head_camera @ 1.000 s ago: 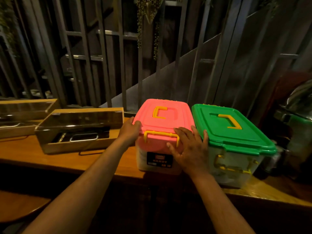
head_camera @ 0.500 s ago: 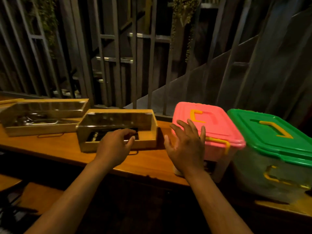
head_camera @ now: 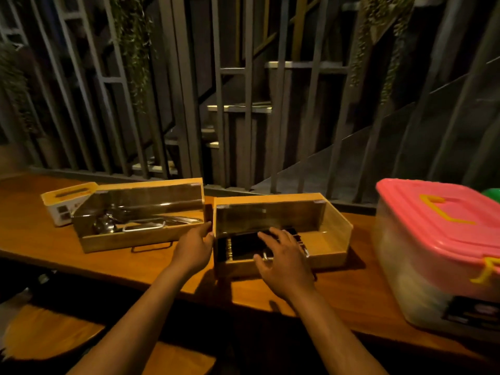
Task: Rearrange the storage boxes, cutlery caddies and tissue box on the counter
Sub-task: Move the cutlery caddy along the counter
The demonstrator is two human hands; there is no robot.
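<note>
Right hand (head_camera: 284, 262): fingers spread, palm down over the front of the nearer cutlery caddy (head_camera: 281, 234), fingertips on its dark insert; not closed on anything.
Left hand (head_camera: 195, 246): fingers loosely extended against that caddy's left end wall, in the narrow gap beside the second caddy (head_camera: 140, 216); whether it presses or only touches, I cannot tell.
Counter (head_camera: 338, 290): wooden; both caddies sit mid-depth, the near one close to the front edge.
Pink-lidded storage box (head_camera: 435, 244): at the right, apart from the near caddy; a sliver of a green lid (head_camera: 493, 194) shows behind it.
Second caddy: left of the first, holding metal utensils behind a clear panel.
Tissue box (head_camera: 66, 203): farthest left, tucked behind that caddy's corner.
Risk: likely a two-handed slide is coming. With only an open palm on top, the caddy could skid or twist; pushed left, it would knock the second caddy and rattle the utensils; pulled forward, it could overhang the edge.
</note>
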